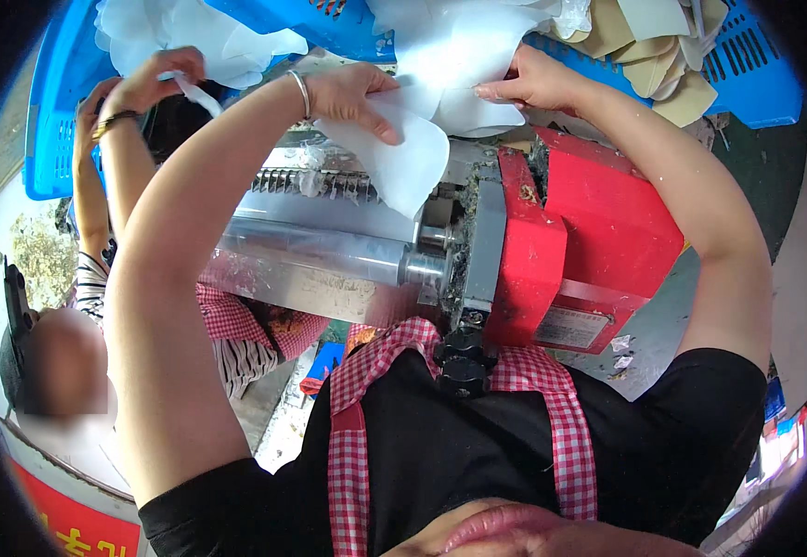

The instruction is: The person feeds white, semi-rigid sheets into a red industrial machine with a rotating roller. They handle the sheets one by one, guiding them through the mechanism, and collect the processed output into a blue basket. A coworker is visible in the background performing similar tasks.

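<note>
My left hand, with a bangle at its wrist, is closed on a thin white rounded sheet piece, thumb on top. That piece hangs over the near side of a roller machine, above its metal roller. To the right, my right hand pinches the edge of another white sheet piece between thumb and fingers. Beyond both hands spreads a heap of white sheet pieces, partly overlapping one another. Where the held pieces meet the heap is hard to make out.
The machine has a red housing on the right and a black knob near my chest. Blue baskets stand at the back, one with beige pieces. At left, a co-worker's hand holds a white strip.
</note>
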`<state>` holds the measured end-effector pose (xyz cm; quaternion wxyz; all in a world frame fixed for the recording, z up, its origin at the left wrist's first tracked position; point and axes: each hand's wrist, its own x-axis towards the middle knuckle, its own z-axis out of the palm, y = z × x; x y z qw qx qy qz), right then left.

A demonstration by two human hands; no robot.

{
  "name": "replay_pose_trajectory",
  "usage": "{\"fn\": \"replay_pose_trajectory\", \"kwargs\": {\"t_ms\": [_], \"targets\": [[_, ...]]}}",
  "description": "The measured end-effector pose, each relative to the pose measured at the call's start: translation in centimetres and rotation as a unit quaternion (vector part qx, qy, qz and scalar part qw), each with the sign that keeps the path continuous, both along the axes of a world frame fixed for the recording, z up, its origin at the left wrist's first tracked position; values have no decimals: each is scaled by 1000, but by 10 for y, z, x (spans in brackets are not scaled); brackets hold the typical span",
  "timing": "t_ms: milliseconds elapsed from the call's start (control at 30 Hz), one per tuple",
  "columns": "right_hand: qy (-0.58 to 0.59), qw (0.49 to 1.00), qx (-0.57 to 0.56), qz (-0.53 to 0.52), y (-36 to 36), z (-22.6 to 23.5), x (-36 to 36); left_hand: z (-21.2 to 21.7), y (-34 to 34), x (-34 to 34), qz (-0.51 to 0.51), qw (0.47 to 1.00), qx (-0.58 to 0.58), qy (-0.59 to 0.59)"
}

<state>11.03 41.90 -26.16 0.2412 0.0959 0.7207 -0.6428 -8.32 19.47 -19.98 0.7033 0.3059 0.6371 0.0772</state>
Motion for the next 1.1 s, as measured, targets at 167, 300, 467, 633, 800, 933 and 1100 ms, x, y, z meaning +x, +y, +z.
{"fn": "replay_pose_trajectory", "kwargs": {"t_ms": [167,300,467,633,800,933,1100], "targets": [[107,989,88,54,20,1,-20,8,20,0,31,998,40,-22],[132,989,66,-18,45,62,-52,29,27,-1,36,996,82,-9],[239,961,113,-84,80,95,-73,67,51,0,-55,991,111,51],[178,933,242,-200,97,124,-100,101,45,4,-48,977,176,111],[147,805,554,-155,87,136,-61,107,56,9,-106,970,170,138],[222,872,437,-5,60,45,-20,105,36,10,-68,970,179,150],[197,872,442,67,39,-2,28,139,22,14,-89,964,185,169]]}}
